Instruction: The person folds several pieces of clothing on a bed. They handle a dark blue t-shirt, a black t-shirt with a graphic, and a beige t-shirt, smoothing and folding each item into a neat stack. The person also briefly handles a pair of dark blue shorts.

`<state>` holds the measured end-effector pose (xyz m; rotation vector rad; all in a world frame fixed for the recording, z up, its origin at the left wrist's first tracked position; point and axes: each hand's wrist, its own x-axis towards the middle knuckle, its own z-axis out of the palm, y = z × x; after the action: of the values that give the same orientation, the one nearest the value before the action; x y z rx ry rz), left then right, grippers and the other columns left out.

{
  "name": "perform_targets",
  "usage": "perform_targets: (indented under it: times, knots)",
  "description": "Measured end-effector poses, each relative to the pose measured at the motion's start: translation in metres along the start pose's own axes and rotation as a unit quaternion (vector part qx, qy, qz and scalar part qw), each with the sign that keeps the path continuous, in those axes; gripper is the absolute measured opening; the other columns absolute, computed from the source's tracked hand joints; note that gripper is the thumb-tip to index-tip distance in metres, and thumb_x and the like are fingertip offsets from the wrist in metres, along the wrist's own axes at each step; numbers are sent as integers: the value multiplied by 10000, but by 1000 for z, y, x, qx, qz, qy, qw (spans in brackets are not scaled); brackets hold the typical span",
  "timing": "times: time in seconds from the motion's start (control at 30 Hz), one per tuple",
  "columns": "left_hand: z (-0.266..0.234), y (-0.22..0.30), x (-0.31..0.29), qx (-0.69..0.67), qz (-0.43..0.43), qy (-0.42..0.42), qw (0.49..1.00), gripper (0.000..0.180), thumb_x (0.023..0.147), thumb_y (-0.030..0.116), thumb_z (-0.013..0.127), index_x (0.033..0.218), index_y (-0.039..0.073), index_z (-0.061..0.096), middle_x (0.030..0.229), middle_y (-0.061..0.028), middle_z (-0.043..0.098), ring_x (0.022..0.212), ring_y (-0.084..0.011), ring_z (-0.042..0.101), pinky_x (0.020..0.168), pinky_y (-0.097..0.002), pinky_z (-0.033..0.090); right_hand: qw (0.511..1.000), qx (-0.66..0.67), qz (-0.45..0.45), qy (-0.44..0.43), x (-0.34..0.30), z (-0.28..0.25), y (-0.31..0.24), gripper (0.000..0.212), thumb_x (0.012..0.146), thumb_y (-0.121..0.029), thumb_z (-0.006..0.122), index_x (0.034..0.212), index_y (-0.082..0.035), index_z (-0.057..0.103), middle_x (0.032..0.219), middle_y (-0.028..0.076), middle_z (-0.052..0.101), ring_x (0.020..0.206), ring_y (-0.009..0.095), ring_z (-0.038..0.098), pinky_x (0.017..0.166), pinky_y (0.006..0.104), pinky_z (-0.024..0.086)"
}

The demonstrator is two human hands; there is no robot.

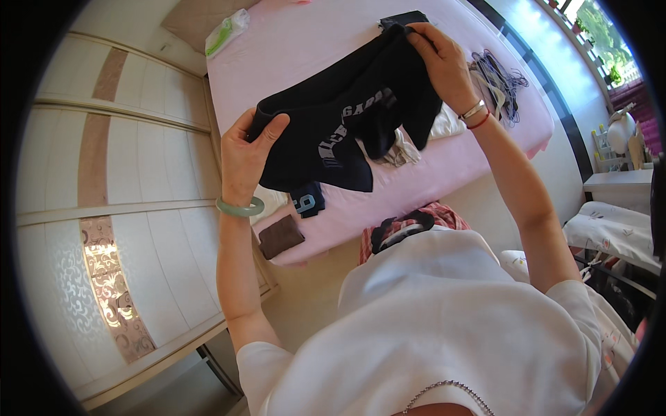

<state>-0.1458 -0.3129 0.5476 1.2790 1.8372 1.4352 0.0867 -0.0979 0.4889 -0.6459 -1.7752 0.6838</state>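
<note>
Stretched between my two hands is a black garment with pale printed lettering, held up above the bed. Its upper edge runs slantwise, higher on the right, and its lower part hangs in loose folds and corners. Whether it is shorts or a top I cannot tell. My left hand, with a green bangle at the wrist, pinches the left end of that edge, thumb on the near side. My right hand grips the far right corner. A bracelet and a red cord circle that wrist.
The bed has a pink sheet. On it lie a brown folded cloth, a dark blue folded garment, pale clothes, a heap of hangers and a plastic packet. White wardrobe doors stand left. Red checked cloth lies before me.
</note>
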Motion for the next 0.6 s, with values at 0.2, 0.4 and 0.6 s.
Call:
perform_targets:
  times: [0.2, 0.4, 0.6]
  knots:
    - [-22, -2, 6, 79, 2, 66, 995, 188, 831, 191, 795, 863, 22, 717, 723, 86, 581, 651, -19, 433, 578, -198, 361, 986, -78, -134, -61, 8, -1, 15, 172, 930, -156, 594, 1034, -30, 648, 944, 153, 668, 865, 334, 636, 766, 358, 499]
    - [-29, 25, 24, 363, 158, 196, 897, 113, 874, 166, 724, 972, 114, 744, 759, 6, 648, 552, -74, 520, 505, -206, 393, 967, -137, -210, -42, 40, -3, -2, 233, 929, -206, 610, 1132, -95, 638, 991, 126, 680, 873, 284, 668, 771, 354, 525]
    - [-15, 20, 40, 154, -35, 48, 986, 218, 929, 174, 651, 1115, 62, 672, 883, -58, 677, 616, -152, 691, 467, -217, 483, 979, -17, 83, -187, 44, 16, -2, 203, 956, -175, 566, 1087, -34, 631, 880, 113, 677, 637, 211, 688, 556, 293, 532]
